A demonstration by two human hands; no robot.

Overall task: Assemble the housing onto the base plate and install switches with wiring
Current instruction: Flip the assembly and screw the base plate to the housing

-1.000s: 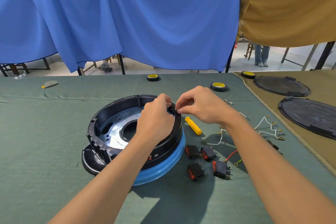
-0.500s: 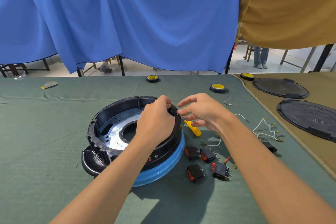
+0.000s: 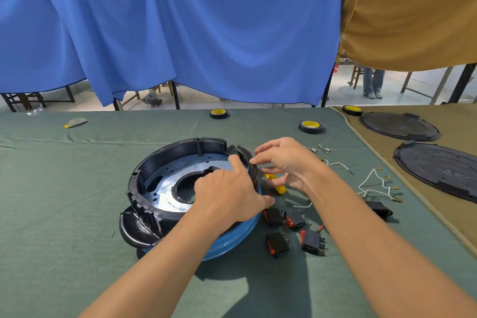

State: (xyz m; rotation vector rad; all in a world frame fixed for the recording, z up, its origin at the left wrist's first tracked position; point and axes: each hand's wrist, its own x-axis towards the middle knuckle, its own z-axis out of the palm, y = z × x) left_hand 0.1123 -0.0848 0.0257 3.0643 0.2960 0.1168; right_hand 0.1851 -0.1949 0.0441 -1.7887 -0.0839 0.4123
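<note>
View from the head. My left hand [image 3: 227, 193] grasps the right wall of the black housing [image 3: 180, 148], fingers on the inner side and thumb on the outer. The housing sits around the silvery base plate [image 3: 175, 175] on a blue ring [image 3: 232, 240], at the middle of the desk [image 3: 64, 201]. My right hand [image 3: 286, 162] has thumb and forefinger tips together at the housing's right rim, the other fingers loosely spread; whether they pinch anything I cannot tell. A yellow-handled screwdriver [image 3: 278, 186] lies under that hand. Four black switches [image 3: 294, 218] with red rockers lie just right of the housing, toward the near edge. White wires [image 3: 371, 183] lie further right. Two tape rolls [image 3: 218, 113] sit near the far edge. Two black round plates [image 3: 438, 168] rest on the tan cloth at the right.
</note>
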